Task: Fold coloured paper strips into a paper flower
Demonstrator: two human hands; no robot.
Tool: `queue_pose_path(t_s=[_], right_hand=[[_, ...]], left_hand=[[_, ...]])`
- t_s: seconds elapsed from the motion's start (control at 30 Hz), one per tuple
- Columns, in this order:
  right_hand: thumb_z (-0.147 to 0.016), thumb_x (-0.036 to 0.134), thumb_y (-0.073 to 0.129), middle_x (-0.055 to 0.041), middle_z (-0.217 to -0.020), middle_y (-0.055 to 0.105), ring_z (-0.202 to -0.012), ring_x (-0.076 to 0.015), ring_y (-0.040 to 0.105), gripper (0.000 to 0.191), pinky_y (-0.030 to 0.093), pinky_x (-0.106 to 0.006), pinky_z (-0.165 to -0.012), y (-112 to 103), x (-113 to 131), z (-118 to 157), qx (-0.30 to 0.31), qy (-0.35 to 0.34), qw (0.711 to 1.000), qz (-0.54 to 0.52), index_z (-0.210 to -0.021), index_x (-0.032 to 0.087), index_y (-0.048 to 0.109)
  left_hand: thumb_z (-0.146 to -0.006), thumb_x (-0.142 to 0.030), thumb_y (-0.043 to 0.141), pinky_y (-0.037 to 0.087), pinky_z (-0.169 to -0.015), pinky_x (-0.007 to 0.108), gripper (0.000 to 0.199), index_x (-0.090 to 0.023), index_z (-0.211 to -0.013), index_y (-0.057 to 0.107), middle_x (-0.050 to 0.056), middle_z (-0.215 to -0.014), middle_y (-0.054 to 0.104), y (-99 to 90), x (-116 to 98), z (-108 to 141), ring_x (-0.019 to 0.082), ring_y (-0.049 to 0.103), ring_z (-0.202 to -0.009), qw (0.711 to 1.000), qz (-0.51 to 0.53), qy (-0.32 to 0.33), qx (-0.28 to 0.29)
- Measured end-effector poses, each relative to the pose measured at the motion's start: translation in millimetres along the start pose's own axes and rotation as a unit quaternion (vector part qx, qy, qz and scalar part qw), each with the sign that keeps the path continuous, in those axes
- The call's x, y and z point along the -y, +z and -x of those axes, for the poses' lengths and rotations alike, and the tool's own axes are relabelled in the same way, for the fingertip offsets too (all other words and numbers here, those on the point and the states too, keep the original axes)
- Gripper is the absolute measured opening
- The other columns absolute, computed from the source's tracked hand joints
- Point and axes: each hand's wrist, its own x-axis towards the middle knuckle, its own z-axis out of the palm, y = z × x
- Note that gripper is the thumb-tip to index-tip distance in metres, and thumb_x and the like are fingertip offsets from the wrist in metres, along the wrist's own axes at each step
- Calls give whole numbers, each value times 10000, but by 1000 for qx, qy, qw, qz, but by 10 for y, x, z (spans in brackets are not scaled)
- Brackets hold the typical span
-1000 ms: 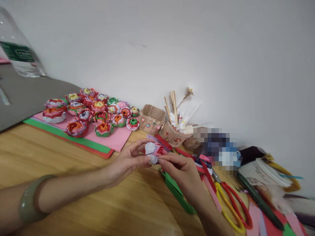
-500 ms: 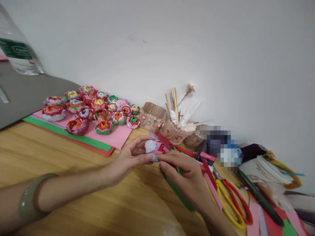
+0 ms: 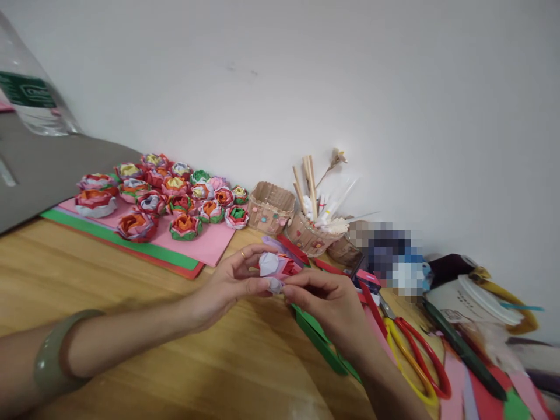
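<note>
Gripping between thumb and fingers: left hand (image 3: 221, 287), wearing a ring (image 3: 243, 254), is holding a paper flower (image 3: 268, 264) of lilac, pink and red above the wooden table (image 3: 175, 361). Right hand (image 3: 330, 303): thumb and forefinger are pinching together at the flower's lower lilac petal; whether they are gripping its tip cannot be told. Bangle (image 3: 55, 353), grey-green: is circling the left forearm. Finished flowers (image 3: 176, 185), multicoloured: are sitting in a cluster on a pink sheet (image 3: 210, 244), left of the hands. Decorated basket (image 3: 265, 217): is standing by the wall, beside a second basket (image 3: 312, 238) holding sticks. Green paper strips (image 3: 321, 344): are lying beneath the right hand. Scissors (image 3: 420, 356), red-and-yellow-handled: are resting right of it. White-lidded tub (image 3: 475, 303): is standing beyond the scissors.
</note>
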Motion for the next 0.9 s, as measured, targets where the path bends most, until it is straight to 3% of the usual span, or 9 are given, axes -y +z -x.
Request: queue_pose_path(t_s=[0.17,0.3,0.43,0.63,0.7,0.83,0.9], right_hand=[[-816,257,542,2,-620,608,-573,-103,520,184,387,-200,-517,-22,6,10,5,-76,992,103,-714,167,666],[-834,180,493,-7,-661,616,-587,-100,541,170,405,-193,-537,-19,32,30,-14,-163,961,223,-761,163,645],[-776,119,512,-3,-640,619,-513,-82,527,141,387,-175,-478,14,16,55,-61,-242,911,328,-781,169,644],[-771,100,499,-28,-637,651,-550,-110,601,165,428,-188,-504,61,-79,63,-157,-356,795,464,-800,154,652],[-771,108,498,-29,-646,655,-561,-113,607,166,432,-188,-497,69,-78,61,-152,-350,800,462,-814,157,651],[-769,117,483,-11,-627,637,-503,-87,565,165,408,-173,-452,75,-57,45,-130,-310,850,407,-753,168,639],[-773,107,475,-13,-621,634,-494,-86,560,178,393,-177,-443,72,-66,38,-138,-319,838,421,-746,163,642]], left_hand=[[-728,-160,673,491,-695,200,364,-288,-1060,601,4,-976,616,-20,3,5,114,584,-833,999,20,-14,21],[-719,-166,681,500,-684,207,332,-270,-1028,617,10,-991,611,-5,-11,9,120,578,-843,1000,24,-12,-2],[-695,-165,702,504,-685,217,348,-253,-1021,617,13,-986,613,10,-19,8,122,586,-823,1000,18,-14,-9],[-689,-125,701,493,-746,236,365,-245,-1018,601,5,-917,653,3,-6,-10,128,597,-845,1000,12,-4,-20],[-683,-112,703,488,-752,232,363,-243,-1006,605,1,-912,659,5,-4,-15,126,600,-846,1000,11,-1,-21],[-665,-101,714,483,-739,221,357,-235,-981,615,-7,-867,667,9,-8,-16,116,610,-806,1000,18,-1,-19],[-659,-103,719,484,-735,224,358,-230,-978,615,-6,-858,669,9,-12,-13,118,614,-799,999,25,-1,-21]])
